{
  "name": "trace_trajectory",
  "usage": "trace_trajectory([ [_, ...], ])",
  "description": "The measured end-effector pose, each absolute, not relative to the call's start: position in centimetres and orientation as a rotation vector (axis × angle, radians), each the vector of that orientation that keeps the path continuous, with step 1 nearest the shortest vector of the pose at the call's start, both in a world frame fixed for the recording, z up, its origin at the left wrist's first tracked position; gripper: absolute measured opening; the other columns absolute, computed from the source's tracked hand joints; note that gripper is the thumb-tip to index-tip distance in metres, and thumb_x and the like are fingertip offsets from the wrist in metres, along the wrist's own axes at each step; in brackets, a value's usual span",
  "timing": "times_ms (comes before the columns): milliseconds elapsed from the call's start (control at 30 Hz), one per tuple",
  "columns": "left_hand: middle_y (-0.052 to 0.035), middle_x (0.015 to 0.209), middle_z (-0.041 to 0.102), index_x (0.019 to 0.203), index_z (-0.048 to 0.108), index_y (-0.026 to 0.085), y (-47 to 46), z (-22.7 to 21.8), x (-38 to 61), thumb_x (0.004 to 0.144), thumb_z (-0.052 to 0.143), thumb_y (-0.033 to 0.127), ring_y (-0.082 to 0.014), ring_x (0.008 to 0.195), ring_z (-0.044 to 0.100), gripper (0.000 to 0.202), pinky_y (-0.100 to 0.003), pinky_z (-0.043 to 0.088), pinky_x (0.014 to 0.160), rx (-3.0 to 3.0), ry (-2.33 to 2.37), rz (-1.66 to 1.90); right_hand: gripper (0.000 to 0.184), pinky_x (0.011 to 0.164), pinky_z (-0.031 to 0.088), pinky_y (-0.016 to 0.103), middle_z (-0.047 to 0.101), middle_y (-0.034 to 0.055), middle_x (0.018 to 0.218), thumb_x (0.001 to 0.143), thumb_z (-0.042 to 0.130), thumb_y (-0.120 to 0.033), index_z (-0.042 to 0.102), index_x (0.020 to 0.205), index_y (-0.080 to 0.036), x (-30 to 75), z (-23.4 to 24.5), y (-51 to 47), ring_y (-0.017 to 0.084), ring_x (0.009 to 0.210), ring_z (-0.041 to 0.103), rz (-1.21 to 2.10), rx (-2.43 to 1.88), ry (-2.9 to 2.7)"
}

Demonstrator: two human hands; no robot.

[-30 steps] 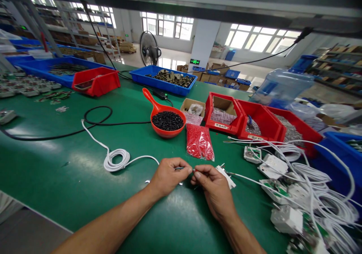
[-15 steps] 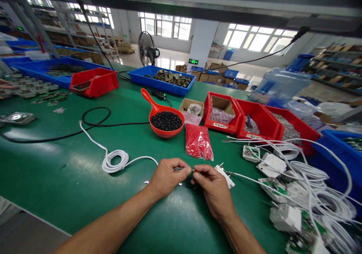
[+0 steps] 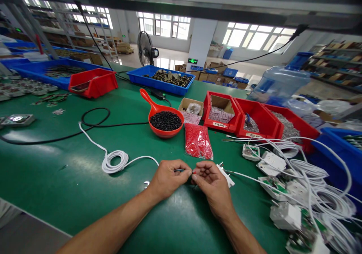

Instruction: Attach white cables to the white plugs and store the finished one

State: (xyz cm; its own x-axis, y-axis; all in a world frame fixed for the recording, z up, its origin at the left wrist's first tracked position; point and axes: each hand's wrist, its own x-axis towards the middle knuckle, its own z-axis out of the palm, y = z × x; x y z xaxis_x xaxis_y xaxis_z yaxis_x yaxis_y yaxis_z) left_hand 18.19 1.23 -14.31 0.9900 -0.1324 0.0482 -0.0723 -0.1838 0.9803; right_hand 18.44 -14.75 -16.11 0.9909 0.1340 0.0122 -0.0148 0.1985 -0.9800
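My left hand (image 3: 169, 178) is closed, thumb and forefinger pinching a thin bluish wire (image 3: 178, 170). A white cable with a coil (image 3: 108, 167) in it runs up to this hand from the left. Just across from it, my right hand (image 3: 213, 180) pinches a small red cap (image 3: 194, 172) at the wire's end. Its other fingers are curled, and part of the cap is hidden. Right behind my right hand lies a white plug housing (image 3: 227, 176) with a cable. An open-ended wrench (image 3: 146, 184) shows partly beside my left wrist.
Ahead are a red bag of small parts (image 3: 198, 142) and an orange scoop (image 3: 162, 134) of black pieces. Red bins (image 3: 223, 125) and a blue tray (image 3: 158, 86) stand farther back. White housings (image 3: 272, 164) and coiled cables (image 3: 313, 173) crowd the right side.
The right hand's fingers have loosened and lifted slightly around the red cap, showing more of it. My left hand keeps its pinch on the wire. More of the wrench shows.
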Motion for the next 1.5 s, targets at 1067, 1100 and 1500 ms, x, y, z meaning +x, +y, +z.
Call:
trace_trajectory([
  [1067, -0.002, 0.075, 0.069, 0.081, 0.071, 0.014, 1.63, -14.27, 18.21, 0.082, 0.059, 0.021, -0.01, 0.065, 0.06, 0.015, -0.016, 0.044, 0.06, 1.925, -0.258, 0.063, 0.031, 0.062, 0.048, 0.025, 0.063, 0.0003, 0.064, 0.075, 0.076, -0.042, 0.061, 0.084, -0.017, 18.25, -15.64, -14.69, 0.013, 0.06, 0.059, 0.277, -1.331, -0.102],
  [1100, -0.0019, 0.075, 0.069, 0.081, 0.071, 0.014, 1.65, -14.3, 18.19, 0.082, 0.058, 0.022, -0.0099, 0.065, 0.06, 0.015, -0.016, 0.044, 0.06, 1.925, -0.258, 0.058, 0.031, 0.062, 0.048, 0.025, 0.063, 0.0004, 0.064, 0.075, 0.076, -0.042, 0.061, 0.084, -0.017, 18.25, -15.61, -14.71, 0.014, 0.06, 0.059, 0.275, -1.338, -0.101],
  [1500, -0.0011, 0.074, 0.068, 0.08, 0.071, 0.015, 1.55, -14.28, 18.18, 0.082, 0.057, 0.022, -0.0095, 0.065, 0.059, 0.016, -0.016, 0.042, 0.06, 1.963, -0.247, 0.057, 0.031, 0.061, 0.049, 0.025, 0.067, 0.0042, 0.07, 0.075, 0.075, -0.044, 0.067, 0.086, -0.016, 18.61, -15.54, -15.65, 0.015, 0.062, 0.061, 0.293, -1.45, -0.133],
])
